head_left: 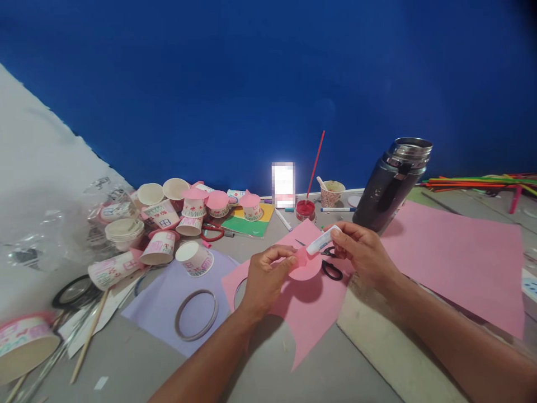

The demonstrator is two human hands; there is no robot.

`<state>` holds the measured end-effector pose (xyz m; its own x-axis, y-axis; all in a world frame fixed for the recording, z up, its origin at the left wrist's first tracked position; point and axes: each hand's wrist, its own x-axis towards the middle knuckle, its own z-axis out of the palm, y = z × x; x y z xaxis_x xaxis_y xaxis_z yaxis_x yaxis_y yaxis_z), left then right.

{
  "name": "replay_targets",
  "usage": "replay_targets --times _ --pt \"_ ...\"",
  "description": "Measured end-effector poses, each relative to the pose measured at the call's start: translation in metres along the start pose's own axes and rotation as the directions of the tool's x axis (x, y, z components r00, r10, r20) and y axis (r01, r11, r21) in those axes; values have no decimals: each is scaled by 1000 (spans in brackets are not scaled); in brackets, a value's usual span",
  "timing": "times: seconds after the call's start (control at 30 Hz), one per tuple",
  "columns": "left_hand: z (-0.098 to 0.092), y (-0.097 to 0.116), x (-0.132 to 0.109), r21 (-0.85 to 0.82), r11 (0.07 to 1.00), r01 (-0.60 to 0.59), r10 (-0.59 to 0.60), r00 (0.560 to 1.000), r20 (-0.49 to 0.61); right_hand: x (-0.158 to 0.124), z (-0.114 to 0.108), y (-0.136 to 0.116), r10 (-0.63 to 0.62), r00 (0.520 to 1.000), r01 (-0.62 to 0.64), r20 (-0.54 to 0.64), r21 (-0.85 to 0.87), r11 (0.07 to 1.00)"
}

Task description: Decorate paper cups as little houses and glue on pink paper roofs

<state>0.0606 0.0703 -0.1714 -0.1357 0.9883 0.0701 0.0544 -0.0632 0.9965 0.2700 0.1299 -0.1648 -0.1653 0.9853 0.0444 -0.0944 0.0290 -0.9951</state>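
My left hand (268, 274) pinches a pink paper circle (307, 267) by its left edge and holds it just above the table. My right hand (361, 249) grips a small white glue tube (322, 240), whose tip points down at the circle. Under both hands lies a pink paper sheet (302, 319) with a round hole cut out of it. Black-handled scissors (331, 270) rest on that sheet beside the circle.
Several decorated paper cups (168, 224) are piled at the left. A metal ring (196, 314) lies on lilac paper (163, 305). A dark steel flask (392, 184), a red paint pot (305, 210), a large pink sheet (457, 257) and coloured sticks (482, 182) are behind and right.
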Motion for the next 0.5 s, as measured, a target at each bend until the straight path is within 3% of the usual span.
replay_targets --times 0.5 --pt "7 12 -5 96 994 56 -56 998 -2 -10 7 -1 37 994 -34 100 -24 999"
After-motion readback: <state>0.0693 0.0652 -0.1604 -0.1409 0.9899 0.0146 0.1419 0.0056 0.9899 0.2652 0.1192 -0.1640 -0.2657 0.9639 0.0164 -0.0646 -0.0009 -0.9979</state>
